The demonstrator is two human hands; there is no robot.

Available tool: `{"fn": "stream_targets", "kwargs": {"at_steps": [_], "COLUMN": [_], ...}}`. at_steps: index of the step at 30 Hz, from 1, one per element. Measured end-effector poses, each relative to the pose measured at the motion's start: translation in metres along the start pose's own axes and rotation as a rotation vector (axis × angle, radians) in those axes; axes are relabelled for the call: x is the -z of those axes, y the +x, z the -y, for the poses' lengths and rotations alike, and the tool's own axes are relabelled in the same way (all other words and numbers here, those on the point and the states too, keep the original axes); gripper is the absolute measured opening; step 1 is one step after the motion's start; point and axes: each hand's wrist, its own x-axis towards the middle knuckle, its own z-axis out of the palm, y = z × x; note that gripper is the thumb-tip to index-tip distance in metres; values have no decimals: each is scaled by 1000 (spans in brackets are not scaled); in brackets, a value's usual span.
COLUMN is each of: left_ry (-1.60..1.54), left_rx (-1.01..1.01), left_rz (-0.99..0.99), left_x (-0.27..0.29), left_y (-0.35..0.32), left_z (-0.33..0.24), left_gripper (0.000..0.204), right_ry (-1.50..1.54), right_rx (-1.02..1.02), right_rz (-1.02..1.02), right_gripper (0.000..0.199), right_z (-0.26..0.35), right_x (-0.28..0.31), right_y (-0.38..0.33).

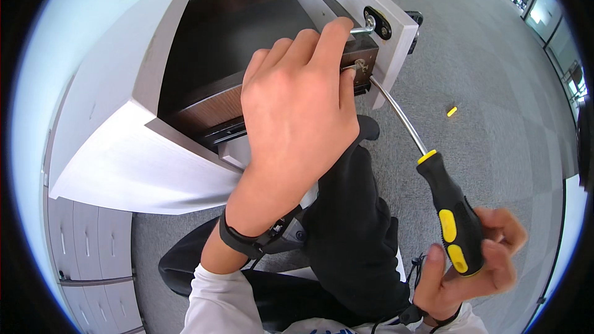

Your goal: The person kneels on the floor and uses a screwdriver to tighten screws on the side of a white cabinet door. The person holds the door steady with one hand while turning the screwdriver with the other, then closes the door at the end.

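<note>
A drawer (204, 104) with dark wood sides and a pale front panel (394, 34) is pulled out of a white cabinet. My left hand (300, 89) is closed over its side wall near the front corner, thumb outside and fingers curled over the top; the fingertips are partly hidden. By the index finger, a bent metal rod (365, 28) comes off a black lock plate (378, 23). Below it is a small metal fitting (361, 65). My right hand (448, 291) holds a black and yellow screwdriver (439, 179) by the handle, its tip at the corner beneath that fitting.
The white cabinet (117, 154) stands to the left around the drawer. A small yellow piece (452, 111) lies on the grey carpet (482, 62) to the right. Under my arms are my legs in black trousers (346, 222). Grey drawer units (99, 241) stand lower left.
</note>
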Motion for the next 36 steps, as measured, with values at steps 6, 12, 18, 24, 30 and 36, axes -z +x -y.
{"fn": "stream_targets", "kwargs": {"at_steps": [6, 12, 18, 24, 30, 36], "left_ry": [-7, 14, -3, 27, -3, 18], "left_rx": [64, -4, -6, 65, 77, 66], "left_rz": [78, 3, 6, 86, 110, 91], "left_x": [4, -2, -1, 5, 6, 3], "left_y": [-2, -2, 1, 2, 3, 4], "left_z": [-1, 3, 5, 1, 4, 4], "left_gripper": [43, 44, 45, 42, 41, 42], "right_ry": [27, 70, -94, 97, -17, -47], "right_rx": [-266, -84, -34, -386, 15, -169], "right_rz": [31, -37, 58, 16, 79, 34], "right_gripper": [50, 51, 51, 73, 67, 54], "right_z": [-3, 7, 5, 0, 1, 4], "right_x": [-2, -9, 4, -13, -5, -4], "right_y": [1, 5, 6, -2, 12, 11]}}
